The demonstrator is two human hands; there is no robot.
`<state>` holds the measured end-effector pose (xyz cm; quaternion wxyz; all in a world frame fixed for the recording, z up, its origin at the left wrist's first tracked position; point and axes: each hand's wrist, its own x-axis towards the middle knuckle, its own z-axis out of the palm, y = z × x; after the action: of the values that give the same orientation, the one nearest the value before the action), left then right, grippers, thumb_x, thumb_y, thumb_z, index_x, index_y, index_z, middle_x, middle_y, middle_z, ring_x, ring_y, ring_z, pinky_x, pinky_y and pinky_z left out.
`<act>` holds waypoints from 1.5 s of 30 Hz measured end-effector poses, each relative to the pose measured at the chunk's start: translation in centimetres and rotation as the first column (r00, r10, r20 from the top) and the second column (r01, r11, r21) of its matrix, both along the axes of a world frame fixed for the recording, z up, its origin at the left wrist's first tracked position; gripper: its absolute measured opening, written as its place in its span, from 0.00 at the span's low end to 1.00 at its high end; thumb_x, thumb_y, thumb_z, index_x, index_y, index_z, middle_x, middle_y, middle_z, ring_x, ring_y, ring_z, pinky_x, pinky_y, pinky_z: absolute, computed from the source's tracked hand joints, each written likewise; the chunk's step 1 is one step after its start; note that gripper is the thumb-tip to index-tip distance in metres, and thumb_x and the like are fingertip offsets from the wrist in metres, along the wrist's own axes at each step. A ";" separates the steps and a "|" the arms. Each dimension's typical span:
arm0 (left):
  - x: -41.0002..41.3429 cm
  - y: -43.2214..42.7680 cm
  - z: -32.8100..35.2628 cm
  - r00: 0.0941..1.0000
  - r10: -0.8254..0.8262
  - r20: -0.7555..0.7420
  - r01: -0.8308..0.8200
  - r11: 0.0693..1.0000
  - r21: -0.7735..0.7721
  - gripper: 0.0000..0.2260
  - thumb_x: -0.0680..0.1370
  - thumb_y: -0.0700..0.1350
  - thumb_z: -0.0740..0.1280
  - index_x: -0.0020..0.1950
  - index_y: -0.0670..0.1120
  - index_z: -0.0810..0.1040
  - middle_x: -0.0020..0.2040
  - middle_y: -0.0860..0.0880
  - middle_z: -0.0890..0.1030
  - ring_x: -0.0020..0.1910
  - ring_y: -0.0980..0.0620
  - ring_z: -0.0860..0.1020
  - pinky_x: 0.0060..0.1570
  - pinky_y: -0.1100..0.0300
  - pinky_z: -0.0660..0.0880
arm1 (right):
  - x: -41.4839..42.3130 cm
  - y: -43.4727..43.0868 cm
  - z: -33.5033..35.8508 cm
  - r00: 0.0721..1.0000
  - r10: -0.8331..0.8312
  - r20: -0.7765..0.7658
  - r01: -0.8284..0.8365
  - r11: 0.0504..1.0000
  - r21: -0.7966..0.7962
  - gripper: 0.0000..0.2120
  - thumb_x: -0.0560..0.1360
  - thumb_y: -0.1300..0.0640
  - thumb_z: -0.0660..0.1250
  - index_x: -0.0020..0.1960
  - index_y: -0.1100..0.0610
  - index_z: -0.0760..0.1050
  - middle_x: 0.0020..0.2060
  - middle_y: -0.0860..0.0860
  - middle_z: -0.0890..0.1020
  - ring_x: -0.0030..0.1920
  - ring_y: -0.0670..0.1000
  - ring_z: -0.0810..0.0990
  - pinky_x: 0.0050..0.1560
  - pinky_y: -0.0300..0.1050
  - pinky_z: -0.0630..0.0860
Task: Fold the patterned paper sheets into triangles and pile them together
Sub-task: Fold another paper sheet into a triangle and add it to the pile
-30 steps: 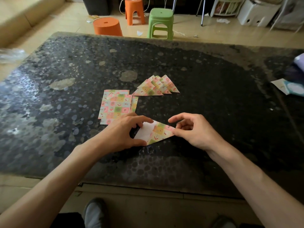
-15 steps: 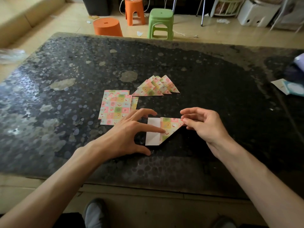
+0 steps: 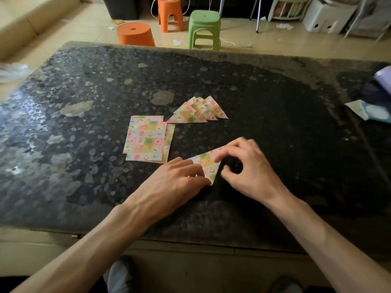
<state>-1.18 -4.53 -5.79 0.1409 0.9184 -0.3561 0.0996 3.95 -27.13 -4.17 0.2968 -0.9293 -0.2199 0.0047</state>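
A patterned paper sheet (image 3: pixel 208 164), folded into a triangle, lies on the dark table (image 3: pixel 275 123) near its front edge. My left hand (image 3: pixel 175 182) presses flat on its left part and hides that side. My right hand (image 3: pixel 247 168) pinches the sheet's upper right edge with fingertips, slightly blurred. A small stack of flat unfolded patterned sheets (image 3: pixel 147 140) sits just left and behind. Further back lies a fanned pile of folded triangles (image 3: pixel 197 112).
A pale paper packet (image 3: pixel 369 109) and a purple object (image 3: pixel 384 76) lie at the table's right edge. Beyond the far edge stand two orange stools (image 3: pixel 135 34) and a green stool (image 3: pixel 204 28) on the floor. My shoes show under the near edge.
The white inner side seen half a second ago is covered; the sheet is now a closed patterned triangle. My left hand slid right onto it and my right hand came down on its upper edge.
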 end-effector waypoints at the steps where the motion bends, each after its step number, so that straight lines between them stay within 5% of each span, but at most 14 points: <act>1: -0.1 -0.3 -0.1 1.000 0.017 0.003 -0.017 0.999 -0.032 0.10 0.84 0.48 0.63 0.61 0.51 0.83 0.54 0.52 0.82 0.49 0.50 0.80 0.48 0.51 0.76 | -0.2 0.1 0.1 0.995 0.075 -0.059 -0.075 0.997 0.011 0.12 0.73 0.57 0.73 0.53 0.43 0.84 0.53 0.39 0.77 0.59 0.42 0.72 0.60 0.39 0.72; 5: -0.7 -1.4 -0.3 0.993 0.103 -0.066 -0.113 0.977 -0.182 0.07 0.82 0.49 0.69 0.58 0.51 0.84 0.50 0.54 0.82 0.47 0.52 0.80 0.48 0.55 0.77 | -0.7 -0.4 0.2 0.970 0.217 -0.111 -0.227 0.970 -0.083 0.11 0.72 0.51 0.72 0.54 0.43 0.83 0.57 0.38 0.78 0.64 0.42 0.72 0.65 0.49 0.72; 12: -0.7 -1.0 -0.6 0.969 0.102 -0.227 -0.150 0.967 -0.208 0.11 0.78 0.55 0.73 0.57 0.53 0.84 0.54 0.57 0.82 0.53 0.57 0.79 0.53 0.56 0.78 | -1.3 -2.5 0.4 0.946 0.275 -0.173 -0.290 0.955 -0.067 0.10 0.73 0.49 0.75 0.55 0.43 0.84 0.70 0.37 0.76 0.74 0.35 0.65 0.75 0.42 0.62; 19: -0.1 -0.1 -0.5 0.964 0.138 -0.227 -0.177 0.971 -0.162 0.14 0.81 0.61 0.64 0.51 0.55 0.86 0.52 0.59 0.82 0.52 0.59 0.79 0.53 0.54 0.77 | -1.7 -2.1 0.1 0.960 0.255 -0.117 -0.264 0.962 -0.069 0.09 0.74 0.43 0.76 0.52 0.43 0.84 0.69 0.39 0.77 0.73 0.38 0.68 0.73 0.46 0.66; 26: -0.2 -0.5 -0.7 0.948 0.269 -0.173 -0.298 0.939 -0.170 0.19 0.80 0.67 0.61 0.47 0.56 0.85 0.49 0.61 0.80 0.51 0.60 0.76 0.55 0.54 0.73 | -1.8 -1.9 -0.1 0.969 0.233 -0.082 -0.239 0.968 -0.073 0.05 0.77 0.48 0.74 0.51 0.45 0.84 0.67 0.40 0.78 0.70 0.38 0.69 0.71 0.49 0.70; 36: -0.5 -0.5 -0.7 0.949 0.238 -0.208 -0.274 0.948 -0.164 0.17 0.78 0.68 0.62 0.50 0.60 0.85 0.52 0.61 0.79 0.53 0.60 0.75 0.58 0.54 0.71 | -1.6 -1.9 -0.3 0.970 0.212 -0.120 -0.216 0.976 -0.021 0.05 0.75 0.47 0.76 0.50 0.44 0.84 0.66 0.38 0.78 0.70 0.36 0.70 0.71 0.48 0.71; 45: -0.4 -1.3 -1.3 0.898 0.370 -0.238 -0.421 0.879 -0.221 0.17 0.76 0.68 0.63 0.44 0.58 0.84 0.49 0.61 0.78 0.53 0.59 0.74 0.58 0.53 0.71 | -1.5 -2.0 0.1 0.966 0.184 -0.180 -0.189 0.982 -0.011 0.13 0.73 0.47 0.78 0.56 0.42 0.82 0.66 0.38 0.78 0.70 0.36 0.70 0.73 0.46 0.70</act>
<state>-1.55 -5.78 -7.05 0.2732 0.9495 -0.1283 0.0860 2.43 -29.09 -4.11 0.3004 -0.9044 -0.2788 0.1190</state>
